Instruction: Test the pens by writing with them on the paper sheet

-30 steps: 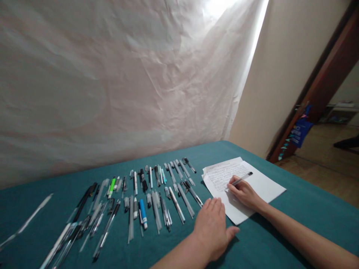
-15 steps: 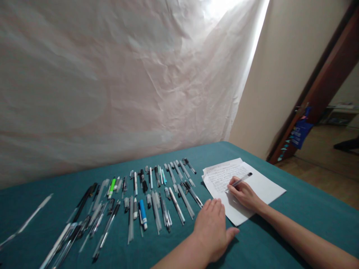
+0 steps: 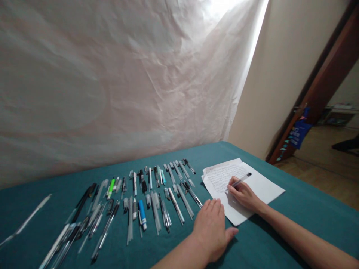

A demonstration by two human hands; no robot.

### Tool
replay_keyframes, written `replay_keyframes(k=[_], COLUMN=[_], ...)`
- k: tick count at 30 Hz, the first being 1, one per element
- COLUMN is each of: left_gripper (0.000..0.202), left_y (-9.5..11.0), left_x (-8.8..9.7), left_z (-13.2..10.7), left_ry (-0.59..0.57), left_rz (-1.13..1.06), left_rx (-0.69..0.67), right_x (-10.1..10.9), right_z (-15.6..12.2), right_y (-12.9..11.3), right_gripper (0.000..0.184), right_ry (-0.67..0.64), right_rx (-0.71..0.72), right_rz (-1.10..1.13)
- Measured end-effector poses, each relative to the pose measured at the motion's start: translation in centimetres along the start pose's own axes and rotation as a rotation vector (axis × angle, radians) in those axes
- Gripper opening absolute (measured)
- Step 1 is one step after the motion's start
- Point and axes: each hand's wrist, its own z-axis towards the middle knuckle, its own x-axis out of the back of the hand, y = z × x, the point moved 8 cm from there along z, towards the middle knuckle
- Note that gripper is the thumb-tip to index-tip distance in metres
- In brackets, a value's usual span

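Apparently partway — handwriting (image 3: 220, 175) fills far left part of papers (image 3: 267, 188), near and right parts bare. Right hand (image 3: 241, 192) on papers, fingers pinched round clear pen (image 3: 243, 179), dark end pointing far right. Left hand (image 3: 210, 228) palm down by near left paper edge — fingers together, thumb spread, nothing seen held; paper contact unclear. Loose pens (image 3: 142, 213) lie left.

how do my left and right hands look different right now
The right hand grips a pen; the left hand shows nothing held. The right hand is curled, while the left hand is stretched out. The right hand is over the paper, while the left hand is at its near edge. Both are bare.
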Motion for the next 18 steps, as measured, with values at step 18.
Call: replay_keyframes(k=[18], left_gripper=[0.042], left_y=[-3.0], left_x=[5.8], left_z=[-2.6], left_ry=[0.171], left_rz=[0.001], left_rx=[0.018], right_x=[-1.8], right_z=[0.5], right_y=[-3.9], right_gripper=[0.024], right_ry=[-0.138], right_rx=[0.108], right_rz=[0.078])
